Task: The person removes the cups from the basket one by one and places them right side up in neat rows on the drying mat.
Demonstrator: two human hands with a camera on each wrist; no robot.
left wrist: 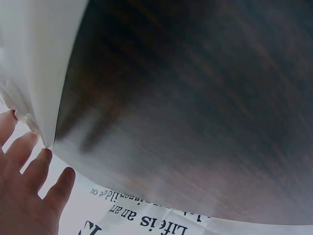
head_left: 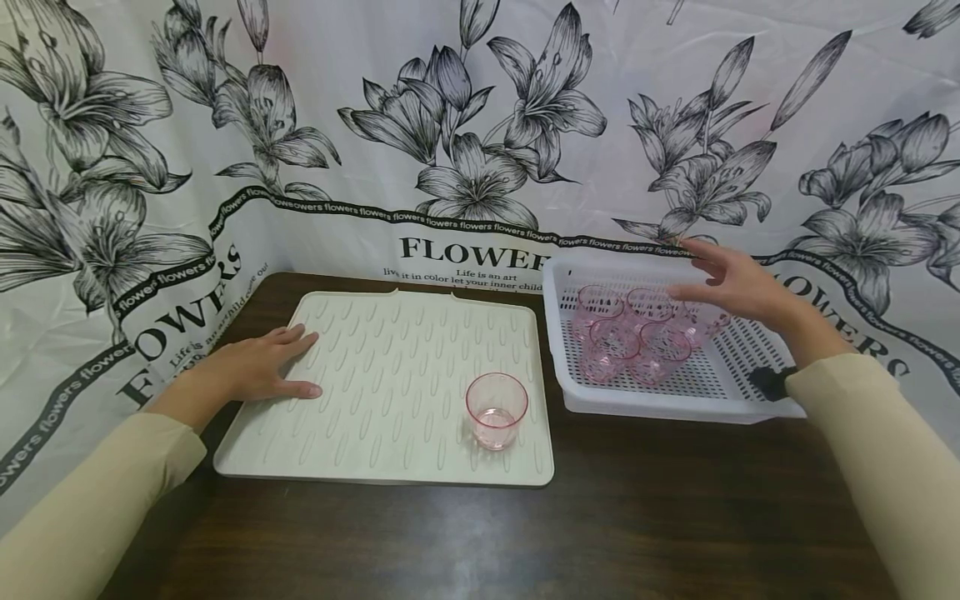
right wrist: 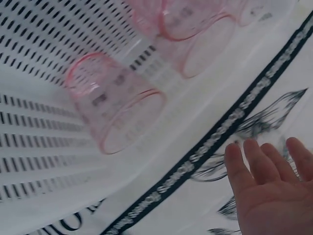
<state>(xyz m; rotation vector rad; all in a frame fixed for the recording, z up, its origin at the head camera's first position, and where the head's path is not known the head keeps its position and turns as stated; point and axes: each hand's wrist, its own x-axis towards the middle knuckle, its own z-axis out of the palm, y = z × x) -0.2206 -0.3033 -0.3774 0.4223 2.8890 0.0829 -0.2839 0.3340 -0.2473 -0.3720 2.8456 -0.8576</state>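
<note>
My left hand rests on the left edge of a cream ribbed drying mat, its fingers spread; in the left wrist view the left hand has its fingertips at the mat's edge. One clear pink-rimmed glass stands upright on the mat's right part. My right hand hovers over the back of a white perforated basket, fingers extended and nothing in them. Several pink-tinted glasses stand in the basket's left half. In the right wrist view, one glass sits apart from the others.
The dark wooden table runs in front of the mat and basket. A white cloth printed with black flowers and lettering hangs behind and along the left. A dark object shows at the basket's right end, near my sleeve.
</note>
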